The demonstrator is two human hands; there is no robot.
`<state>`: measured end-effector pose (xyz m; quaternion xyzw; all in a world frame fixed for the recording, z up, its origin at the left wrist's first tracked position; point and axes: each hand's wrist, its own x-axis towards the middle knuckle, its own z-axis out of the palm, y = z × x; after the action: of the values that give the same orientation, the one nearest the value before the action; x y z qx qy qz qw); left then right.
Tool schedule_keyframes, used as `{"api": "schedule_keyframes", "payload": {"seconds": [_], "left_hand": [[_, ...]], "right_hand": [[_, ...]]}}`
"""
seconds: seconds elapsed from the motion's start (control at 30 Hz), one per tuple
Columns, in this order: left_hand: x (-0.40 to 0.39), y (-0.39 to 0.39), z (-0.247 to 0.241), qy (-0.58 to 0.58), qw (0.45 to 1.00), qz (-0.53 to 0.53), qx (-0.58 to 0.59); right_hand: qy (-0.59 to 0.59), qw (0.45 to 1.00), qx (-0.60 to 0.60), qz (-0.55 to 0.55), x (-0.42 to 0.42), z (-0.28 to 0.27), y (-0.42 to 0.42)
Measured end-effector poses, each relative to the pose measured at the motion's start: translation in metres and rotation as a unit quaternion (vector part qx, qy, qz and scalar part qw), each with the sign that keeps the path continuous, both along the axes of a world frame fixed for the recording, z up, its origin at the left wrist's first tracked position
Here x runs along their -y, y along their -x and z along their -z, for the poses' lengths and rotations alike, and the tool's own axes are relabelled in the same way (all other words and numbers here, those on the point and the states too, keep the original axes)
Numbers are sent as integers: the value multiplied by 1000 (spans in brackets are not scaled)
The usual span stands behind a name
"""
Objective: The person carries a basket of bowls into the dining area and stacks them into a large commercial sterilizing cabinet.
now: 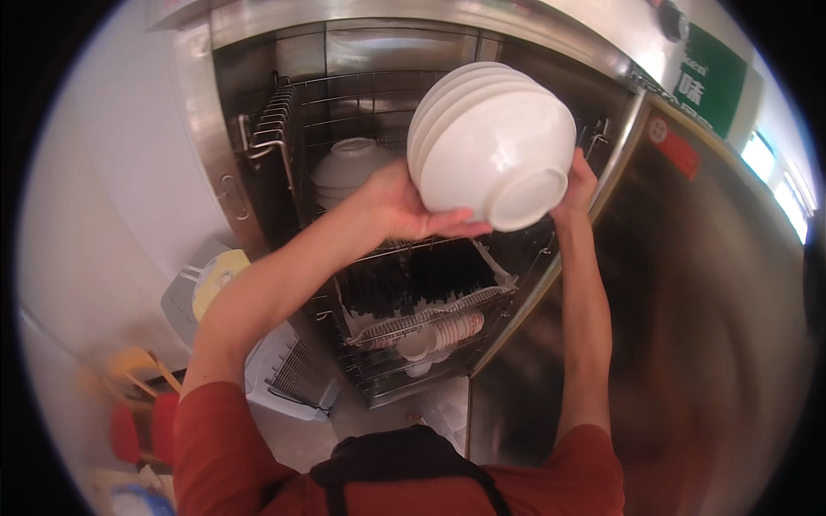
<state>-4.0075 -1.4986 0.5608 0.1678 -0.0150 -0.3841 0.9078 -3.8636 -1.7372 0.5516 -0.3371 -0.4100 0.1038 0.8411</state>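
Note:
A stack of several white bowls [497, 151] is held up between my two hands, tilted so the foot of the nearest bowl faces me. My left hand [423, 209] supports it from the left and below, fingers spread under the bowl wall. On the other side my right hand [576, 187] grips the stack, its fingers partly hidden behind the bowls. Behind lies the inside of a stainless steel cabinet [393, 48] with wire racks [277, 122]. More white bowls [352, 164] rest upside down on the upper rack, left of the held stack.
Below, a wire shelf [432, 316] bears a tray of dark items too dim to name. White cups or small bowls [445, 332] line the lowest rack. The metal cabinet door [684, 290] stands open on the right. A white slatted appliance [287, 367] and red-and-yellow items [145, 413] stand at left.

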Motion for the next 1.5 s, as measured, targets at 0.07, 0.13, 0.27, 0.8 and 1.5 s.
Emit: {"api": "schedule_keyframes", "payload": {"seconds": [0.07, 0.13, 0.27, 0.8, 1.5], "left_hand": [[0, -38, -5, -42, 998, -45, -23], [-3, -67, -6, -28, 993, -72, -88], [-11, -115, 20, 11, 976, -142, -163], [4, -193, 78, 9, 917, -280, -284], [45, -196, 65, -87, 866, -456, -186]], "right_hand": [[1, 999, -38, -10, -11, -2, -41], [-14, 997, -76, -7, -30, -4, -71], [65, 992, -110, -10, -53, -6, -119], [486, 848, -203, 63, -80, 32, -207], [483, 673, 378, 415, -74, 3, -145]]}}
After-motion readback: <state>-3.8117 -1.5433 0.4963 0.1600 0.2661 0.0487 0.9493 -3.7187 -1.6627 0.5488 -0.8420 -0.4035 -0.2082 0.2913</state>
